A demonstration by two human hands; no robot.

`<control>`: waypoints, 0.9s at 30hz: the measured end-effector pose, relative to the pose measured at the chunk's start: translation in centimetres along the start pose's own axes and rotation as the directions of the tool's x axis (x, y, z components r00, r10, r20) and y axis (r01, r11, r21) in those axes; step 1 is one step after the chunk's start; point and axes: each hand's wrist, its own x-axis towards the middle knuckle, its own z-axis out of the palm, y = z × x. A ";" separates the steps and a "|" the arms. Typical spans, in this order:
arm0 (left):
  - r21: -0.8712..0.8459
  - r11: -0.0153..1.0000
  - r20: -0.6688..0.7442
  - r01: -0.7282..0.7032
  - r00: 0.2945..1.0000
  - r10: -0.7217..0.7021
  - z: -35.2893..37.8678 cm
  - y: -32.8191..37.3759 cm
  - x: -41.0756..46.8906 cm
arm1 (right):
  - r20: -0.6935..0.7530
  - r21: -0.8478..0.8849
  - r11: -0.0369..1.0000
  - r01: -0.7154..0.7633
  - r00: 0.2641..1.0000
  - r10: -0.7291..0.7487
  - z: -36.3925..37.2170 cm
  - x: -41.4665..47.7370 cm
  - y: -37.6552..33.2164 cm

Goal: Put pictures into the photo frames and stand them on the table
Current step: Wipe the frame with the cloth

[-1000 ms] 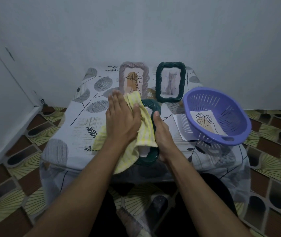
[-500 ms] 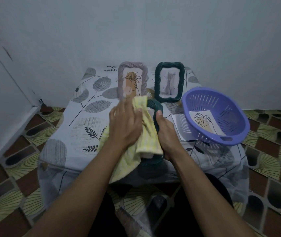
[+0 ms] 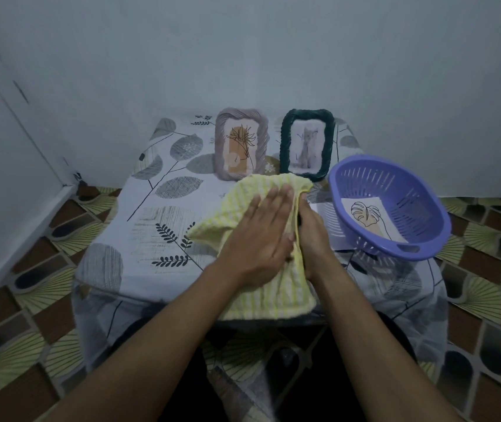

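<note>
Fingers [image 3: 275, 204] straight and together, the left hand [image 3: 258, 239] presses flat on a yellow cloth [image 3: 240, 197]; the right hand [image 3: 314, 239] stands edgewise beside it, its grip hidden.

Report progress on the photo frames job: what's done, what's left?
Done: two frames stand at the back of the table, each with a picture in it, the mauve frame and the dark green frame. In hand: the left hand lies flat on a yellow cloth, the right hand beside it; what the cloth covers is hidden. Left: the leaf picture lies unframed in the purple basket.
</note>
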 end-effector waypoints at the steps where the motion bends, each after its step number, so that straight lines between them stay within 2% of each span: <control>1: 0.021 1.000 0.026 -0.018 1.000 0.017 0.4 -0.1 -0.6 | -0.022 0.008 1.000 -0.010 1.000 0.011 0.0 0.1 -0.1; 3: 0.068 0.997 0.061 -0.042 0.997 0.037 1.0 -0.8 -1.6 | -0.047 0.028 0.999 -0.027 0.998 0.028 -0.1 0.3 0.1; 5: 0.100 0.995 0.067 0.000 0.998 -0.006 1.0 -1.9 -2.2 | -0.029 0.083 0.995 -0.058 0.998 0.061 -0.2 0.4 0.3; 9: 0.006 0.973 -0.014 0.232 0.973 -0.232 -0.2 -3.6 -1.2 | 0.020 0.082 0.993 -0.081 0.997 0.079 0.0 0.1 0.3; 12: -0.147 0.899 -0.062 0.413 0.903 -0.425 -1.7 -4.2 0.8 | 0.045 0.011 0.993 -0.117 0.992 0.116 0.5 -0.5 0.7; 14: -0.182 0.863 -0.059 0.472 0.871 -0.488 -2.5 -4.3 1.6 | 0.064 0.027 0.992 -0.121 0.991 0.119 0.9 -0.9 0.9; 17: -0.155 0.907 -0.047 0.391 0.915 -0.402 -2.3 -3.4 1.2 | -0.017 0.023 0.994 -0.109 0.994 0.109 0.8 -0.5 0.0; 19: -0.134 0.948 0.013 0.287 0.957 -0.288 -1.6 -2.8 0.3 | -0.063 0.029 0.996 -0.086 0.994 0.088 0.3 0.3 -0.5; 22: -0.130 0.977 0.105 0.171 0.982 -0.158 -0.2 -2.2 -1.4 | -0.133 0.045 0.994 -0.099 0.986 0.104 -0.7 1.2 -0.8; 25: -0.103 0.990 0.142 0.097 0.987 -0.082 0.7 -2.3 -2.9 | -0.097 0.085 0.989 -0.122 0.987 0.130 -1.4 1.4 -0.7; 27: -0.085 0.989 0.139 0.123 0.984 -0.111 0.8 -2.8 -3.2 | -0.028 0.086 0.986 -0.142 0.989 0.145 -1.4 1.2 -0.3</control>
